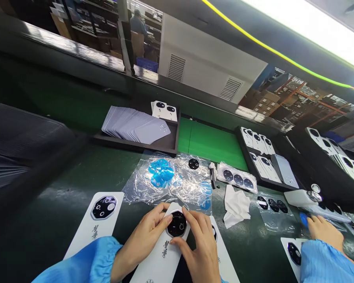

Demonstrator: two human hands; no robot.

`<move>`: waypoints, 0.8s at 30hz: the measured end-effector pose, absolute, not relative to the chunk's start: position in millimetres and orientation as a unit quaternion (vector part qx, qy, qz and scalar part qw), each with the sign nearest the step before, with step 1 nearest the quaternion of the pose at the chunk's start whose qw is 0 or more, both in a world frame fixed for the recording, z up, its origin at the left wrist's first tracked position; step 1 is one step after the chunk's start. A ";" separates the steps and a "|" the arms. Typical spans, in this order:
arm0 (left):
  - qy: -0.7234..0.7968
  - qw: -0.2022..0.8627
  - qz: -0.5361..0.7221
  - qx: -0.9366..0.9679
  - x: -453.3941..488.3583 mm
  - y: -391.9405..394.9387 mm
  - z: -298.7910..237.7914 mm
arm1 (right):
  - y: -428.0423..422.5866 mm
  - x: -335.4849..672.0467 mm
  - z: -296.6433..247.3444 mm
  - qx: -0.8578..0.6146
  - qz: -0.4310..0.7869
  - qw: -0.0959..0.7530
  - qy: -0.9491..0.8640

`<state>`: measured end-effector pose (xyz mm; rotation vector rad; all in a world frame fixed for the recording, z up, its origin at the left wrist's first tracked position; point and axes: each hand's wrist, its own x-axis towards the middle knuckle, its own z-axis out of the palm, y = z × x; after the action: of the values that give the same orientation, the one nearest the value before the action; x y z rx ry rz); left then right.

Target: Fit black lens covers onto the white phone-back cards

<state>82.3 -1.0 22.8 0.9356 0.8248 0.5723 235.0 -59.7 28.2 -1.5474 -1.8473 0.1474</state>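
Observation:
A white phone back panel with dark lettering lies in front of me, its top end between my hands. A round black camera lens cover sits at that end. My left hand grips the panel's left edge, its thumb on the cover's rim. My right hand curls around the right side, index finger at the top corner and thumb below the cover. Another white panel with a lens piece lies to the left. A further white panel is partly hidden behind my right hand.
Ahead, a plastic sheet bears blue film pieces and a loose black lens cover. A white cloth lies to its right. Black trays of panels stand behind. At right, a co-worker's hand reaches near a white bottle.

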 end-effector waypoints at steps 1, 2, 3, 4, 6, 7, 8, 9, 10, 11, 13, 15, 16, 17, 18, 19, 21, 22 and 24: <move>0.379 0.780 0.266 0.421 82.5 -0.5 24.1 | -62.4 236.2 25.5 -0.604 0.078 0.370 -0.701; 0.379 0.784 0.268 0.412 82.8 -0.1 25.2 | -65.5 236.6 22.4 -0.617 0.099 0.391 -0.676; 0.378 0.789 0.268 0.403 83.2 0.2 26.0 | -68.9 236.0 19.1 -0.633 0.121 0.417 -0.640; 0.379 0.792 0.268 0.397 83.6 0.3 26.4 | -72.2 234.3 15.9 -0.653 0.145 0.448 -0.593; 0.377 0.796 0.269 0.389 84.4 -0.2 25.8 | -77.5 228.2 10.5 -0.680 0.210 0.509 -0.484; 0.376 0.797 0.270 0.389 84.7 -0.7 25.0 | -79.2 224.6 8.8 -0.681 0.252 0.534 -0.433; 0.375 0.797 0.270 0.390 84.7 -1.2 23.8 | -80.0 221.2 7.9 -0.673 0.298 0.553 -0.391; 0.373 0.796 0.271 0.392 84.6 -1.8 22.6 | -80.1 218.3 7.7 -0.659 0.341 0.569 -0.354; 0.370 0.797 0.271 0.394 84.2 -2.2 21.5 | -79.6 216.2 8.2 -0.643 0.377 0.583 -0.323; 0.365 0.800 0.267 0.394 83.6 -2.5 20.6 | -78.8 215.0 9.3 -0.626 0.404 0.595 -0.300; 0.346 0.814 0.251 0.393 82.2 -2.8 19.6 | -76.9 214.3 12.3 -0.606 0.428 0.613 -0.272; 0.325 0.830 0.237 0.387 81.0 -2.7 19.0 | -75.7 214.5 15.4 -0.599 0.433 0.621 -0.261; 0.318 0.835 0.233 0.383 80.7 -2.6 18.6 | -75.4 214.4 16.6 -0.599 0.432 0.622 -0.260; 0.317 0.838 0.232 0.380 80.7 -2.6 18.1 | -75.4 213.9 17.5 -0.599 0.431 0.623 -0.260; 0.321 0.837 0.232 0.378 81.0 -2.7 17.4 | -75.5 213.1 17.9 -0.599 0.429 0.624 -0.259; 0.330 0.833 0.231 0.378 81.4 -2.8 16.8 | -75.7 212.1 18.1 -0.598 0.429 0.626 -0.258; 0.342 0.827 0.226 0.386 82.2 -3.0 15.9 | -76.1 209.8 17.7 -0.592 0.429 0.632 -0.256; 0.346 0.823 0.225 0.391 82.4 -3.1 16.0 | -76.2 208.8 17.4 -0.589 0.429 0.636 -0.256; 0.348 0.817 0.225 0.401 82.2 -3.2 17.2 | -76.2 207.3 16.9 -0.583 0.431 0.638 -0.258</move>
<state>82.2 -3.2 17.2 0.8556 0.7424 0.4796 207.3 -76.2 16.9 -1.3312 -0.5890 0.9833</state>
